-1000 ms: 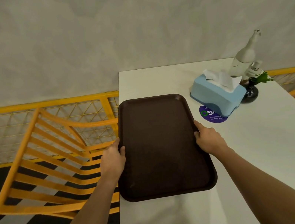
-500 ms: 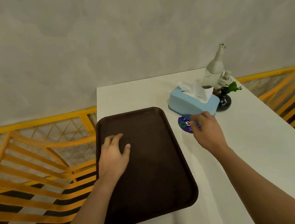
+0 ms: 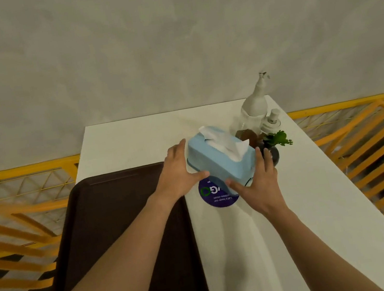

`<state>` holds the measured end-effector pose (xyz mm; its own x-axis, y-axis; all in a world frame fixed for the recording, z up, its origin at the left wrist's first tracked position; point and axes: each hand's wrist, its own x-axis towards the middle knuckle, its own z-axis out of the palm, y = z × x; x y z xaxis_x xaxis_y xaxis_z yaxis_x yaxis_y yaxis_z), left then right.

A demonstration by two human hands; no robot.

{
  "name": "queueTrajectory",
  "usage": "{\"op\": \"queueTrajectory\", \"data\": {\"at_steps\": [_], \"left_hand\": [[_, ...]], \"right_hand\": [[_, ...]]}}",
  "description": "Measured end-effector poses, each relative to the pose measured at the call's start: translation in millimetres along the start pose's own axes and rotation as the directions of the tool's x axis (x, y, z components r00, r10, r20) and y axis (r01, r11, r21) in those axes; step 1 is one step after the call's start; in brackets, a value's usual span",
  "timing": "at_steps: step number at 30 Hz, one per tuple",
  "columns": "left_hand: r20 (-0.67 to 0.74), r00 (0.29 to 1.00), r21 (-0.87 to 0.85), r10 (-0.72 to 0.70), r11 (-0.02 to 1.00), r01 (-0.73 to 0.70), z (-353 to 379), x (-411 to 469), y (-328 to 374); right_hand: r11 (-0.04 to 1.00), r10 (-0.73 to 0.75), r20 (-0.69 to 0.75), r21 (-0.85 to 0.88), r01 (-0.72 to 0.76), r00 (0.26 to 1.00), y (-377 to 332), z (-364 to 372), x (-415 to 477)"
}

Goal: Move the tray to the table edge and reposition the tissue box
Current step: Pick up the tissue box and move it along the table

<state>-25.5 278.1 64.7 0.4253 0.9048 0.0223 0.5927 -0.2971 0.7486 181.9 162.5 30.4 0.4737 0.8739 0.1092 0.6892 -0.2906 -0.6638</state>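
Observation:
A dark brown tray (image 3: pixel 112 222) lies flat along the left edge of the white table (image 3: pixel 299 216), slightly overhanging it. A light blue tissue box (image 3: pixel 216 161) with a white tissue sticking up stands beyond a round purple sticker (image 3: pixel 215 194). My left hand (image 3: pixel 177 173) is spread against the box's left end. My right hand (image 3: pixel 257 180) clasps its near right corner. Both hands touch the box, which sits on the table.
Behind the box stand a tall white pump bottle (image 3: pixel 255 104), a smaller pump bottle (image 3: pixel 270 120) and a small dark vase with a green plant (image 3: pixel 274 144). Yellow slatted chairs (image 3: pixel 11 239) flank the table on both sides. A grey wall rises behind.
My left hand left the tray and went to the tissue box's left end. My right hand moved forward onto the box's near right corner. The tray stays at the left edge.

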Motion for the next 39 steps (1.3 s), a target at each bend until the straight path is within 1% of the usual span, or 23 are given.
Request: {"op": "queueTrajectory", "data": {"at_steps": [3,5,7,9,12,16,22,29,34,39], "left_hand": [[0.064,0.997,-0.02,-0.047,0.999,0.048,8.2,33.5,-1.3],[0.125,0.991,-0.038,-0.055,0.997,0.06,9.7,53.2,-4.5],[0.192,0.981,-0.045,-0.039,0.998,0.049,9.2,67.7,-10.1],[0.21,0.978,-0.053,-0.003,0.998,0.015,9.3,76.2,-17.1],[0.176,0.984,-0.084,0.038,0.996,-0.023,8.5,80.5,-22.6],[0.155,0.987,-0.1,0.052,0.994,-0.037,4.3,83.3,-28.3],[0.125,0.991,-0.022,0.056,0.998,-0.054,-16.5,93.6,-42.1],[0.039,0.999,0.081,-0.036,0.996,0.032,-46.8,104.0,-66.3],[-0.028,0.997,0.058,-0.076,0.995,0.078,-65.9,114.6,-83.3],[-0.146,0.985,0.055,-0.088,0.994,0.097,-83.2,118.6,-101.8]], "right_hand": [[0.996,0.022,-0.002,0.082,-0.021,1.0,7.2,6.7,5.2],[0.989,0.007,-0.026,0.146,-0.003,1.0,11.3,10.5,3.2],[0.984,0.014,-0.027,0.176,-0.009,1.0,14.2,13.3,0.4],[0.976,0.03,-0.027,0.218,-0.023,0.999,16.1,15.1,-1.2],[0.963,0.048,-0.035,0.269,-0.037,0.998,15.8,16.6,-0.4],[0.973,0.03,-0.012,0.229,-0.027,0.999,11.6,21.5,2.6],[0.972,-0.018,0.033,0.235,0.009,0.999,-6.2,33.9,22.8],[0.973,-0.074,0.102,0.224,0.05,0.992,-33.2,59.5,58.2],[0.96,-0.131,0.138,0.265,0.091,0.982,-53.1,75.1,89.3],[0.962,-0.22,0.188,0.206,0.181,0.957,-72.3,96.4,121.6]]}}
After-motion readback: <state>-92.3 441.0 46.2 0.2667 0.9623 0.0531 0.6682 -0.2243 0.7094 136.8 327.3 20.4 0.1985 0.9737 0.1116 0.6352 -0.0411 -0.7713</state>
